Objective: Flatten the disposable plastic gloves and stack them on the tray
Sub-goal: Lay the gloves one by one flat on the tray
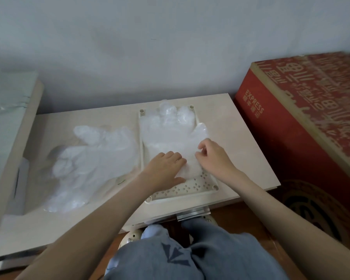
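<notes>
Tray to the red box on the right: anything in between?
Head view: only bare tabletop lies between the tray and the red box. The glove on the tray pokes its thumb just past the tray's right rim.

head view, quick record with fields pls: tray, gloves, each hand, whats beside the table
tray: cream perforated tray on the table, near end bare
on tray: top glove lying flat, fingers toward the wall
off tray: loose gloves heaped on the table, left of the tray
hands: left hand presses down on the top glove's cuff end; right hand pinches the same glove beside it
right of table: red box
</notes>
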